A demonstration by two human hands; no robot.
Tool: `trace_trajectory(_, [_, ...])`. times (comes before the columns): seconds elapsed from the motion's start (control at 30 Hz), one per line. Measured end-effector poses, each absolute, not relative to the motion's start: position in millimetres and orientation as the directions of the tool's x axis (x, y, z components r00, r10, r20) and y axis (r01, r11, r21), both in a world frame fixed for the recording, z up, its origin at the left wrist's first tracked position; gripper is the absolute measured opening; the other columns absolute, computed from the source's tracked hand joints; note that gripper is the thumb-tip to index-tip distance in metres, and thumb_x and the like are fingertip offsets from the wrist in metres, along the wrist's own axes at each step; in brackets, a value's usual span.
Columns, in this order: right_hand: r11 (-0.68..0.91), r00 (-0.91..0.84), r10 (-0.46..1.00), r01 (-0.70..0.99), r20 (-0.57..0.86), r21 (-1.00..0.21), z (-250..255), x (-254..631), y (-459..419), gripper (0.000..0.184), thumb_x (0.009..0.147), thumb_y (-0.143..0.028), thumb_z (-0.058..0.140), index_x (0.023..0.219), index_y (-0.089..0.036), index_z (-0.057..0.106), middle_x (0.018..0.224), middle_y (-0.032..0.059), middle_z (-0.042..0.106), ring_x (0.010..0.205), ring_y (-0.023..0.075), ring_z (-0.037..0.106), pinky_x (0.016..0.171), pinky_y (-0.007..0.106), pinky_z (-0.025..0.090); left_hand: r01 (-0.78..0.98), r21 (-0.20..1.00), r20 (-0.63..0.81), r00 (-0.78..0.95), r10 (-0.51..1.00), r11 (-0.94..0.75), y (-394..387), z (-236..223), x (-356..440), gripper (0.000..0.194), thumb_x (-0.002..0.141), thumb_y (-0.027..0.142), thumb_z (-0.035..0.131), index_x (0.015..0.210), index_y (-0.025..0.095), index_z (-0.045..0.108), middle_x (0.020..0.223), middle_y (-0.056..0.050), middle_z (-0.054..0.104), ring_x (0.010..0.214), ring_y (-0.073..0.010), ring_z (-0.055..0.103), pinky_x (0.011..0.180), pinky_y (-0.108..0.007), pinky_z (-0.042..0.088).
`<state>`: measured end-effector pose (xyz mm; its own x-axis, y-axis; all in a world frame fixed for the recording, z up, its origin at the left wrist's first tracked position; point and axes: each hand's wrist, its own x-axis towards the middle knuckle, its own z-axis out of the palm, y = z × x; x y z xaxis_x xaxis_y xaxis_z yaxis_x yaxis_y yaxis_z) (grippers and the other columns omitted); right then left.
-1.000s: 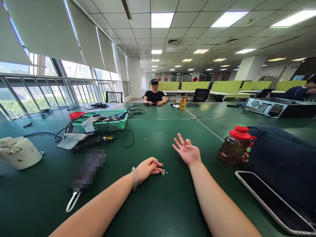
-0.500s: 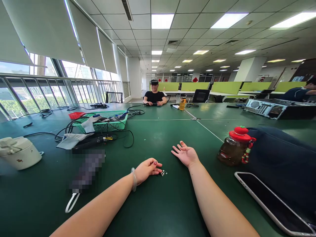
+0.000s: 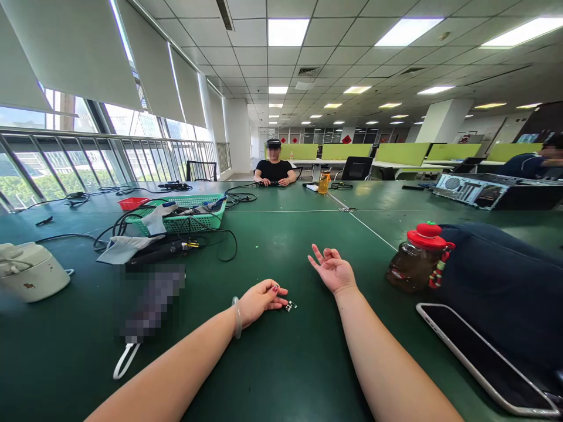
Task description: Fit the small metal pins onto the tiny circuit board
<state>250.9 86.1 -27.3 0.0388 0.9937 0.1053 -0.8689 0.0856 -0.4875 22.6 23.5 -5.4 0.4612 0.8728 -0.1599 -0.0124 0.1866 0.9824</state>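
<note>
My left hand (image 3: 260,303), with a pale bangle (image 3: 237,317) on its wrist, rests over the green table with its thumb closed against the index finger. Whatever is in that pinch is too small to make out. Small silvery metal pieces (image 3: 291,306) show right at its lower fingertips; I cannot tell whether they touch. To the right, my right hand (image 3: 335,272) is turned palm up and holds nothing. Two of its fingers stretch out apart while the others bend toward the palm.
Right are a red-lidded bottle (image 3: 416,258), dark bag (image 3: 501,293) and tablet (image 3: 484,357). Left are a blurred dark item (image 3: 153,302), beige container (image 3: 33,272) and green basket (image 3: 215,221) with cables. Across the table (image 3: 281,246) sits a person (image 3: 275,170); a computer case (image 3: 466,190) lies far right.
Some fingers of my right hand have bent in toward the palm, leaving two stretched out. My left hand and the metal pieces look the same; the view has shifted slightly.
</note>
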Motion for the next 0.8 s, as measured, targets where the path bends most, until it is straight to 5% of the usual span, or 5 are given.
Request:
trace_trajectory(0.2, [0.046, 0.005, 0.997, -0.859, 0.081, -0.509, -24, 250, 82, 0.023, 0.054, 0.003, 0.040, 0.058, -0.020, 0.045, 0.112, -0.0077, 0.059, 0.109, 0.0214, 0.051, 0.095, 0.057, 0.028, 0.008, 0.980, -0.180, 0.450, 0.875, 0.197, 22, -3, 23, 0.030, 0.074, 0.042, 0.058, 0.079, 0.013, 0.053, 0.104, -0.011, 0.057, 0.082, -0.0139, 0.061, 0.080, -0.030, 0.046])
trace_trajectory(0.47, [-0.037, -0.024, 0.999, -0.808, -0.030, -0.588, -28, 250, 86, 0.035, 0.058, 0.002, 0.042, 0.074, -0.025, 0.056, 0.096, -0.0068, 0.067, 0.109, 0.0170, 0.051, 0.100, 0.053, 0.022, -0.025, 0.982, -0.157, 0.461, 0.873, 0.189, 23, -6, 22, 0.032, 0.071, 0.043, 0.060, 0.077, 0.013, 0.051, 0.105, -0.012, 0.056, 0.082, -0.0144, 0.061, 0.079, -0.030, 0.046])
trace_trajectory(0.63, [-0.107, -0.047, 0.992, -0.812, -0.118, -0.573, -29, 251, 89, 0.022, 0.074, -0.018, 0.046, 0.089, -0.027, 0.059, 0.093, -0.0020, 0.068, 0.107, 0.0182, 0.053, 0.102, 0.049, 0.023, -0.004, 0.984, -0.158, 0.463, 0.872, 0.181, 25, -7, 22, 0.033, 0.072, 0.044, 0.058, 0.080, 0.012, 0.052, 0.104, -0.012, 0.056, 0.082, -0.0143, 0.061, 0.078, -0.029, 0.047])
trace_trajectory(0.8, [-0.152, -0.090, 0.987, -0.784, -0.132, -0.602, -33, 251, 93, 0.017, 0.075, -0.020, 0.047, 0.087, -0.025, 0.058, 0.092, 0.0008, 0.068, 0.099, 0.0187, 0.058, 0.100, 0.044, 0.030, -0.012, 0.986, -0.143, 0.466, 0.873, 0.168, 26, -10, 22, 0.032, 0.073, 0.044, 0.058, 0.080, 0.013, 0.053, 0.106, -0.012, 0.057, 0.082, -0.0146, 0.062, 0.078, -0.030, 0.047])
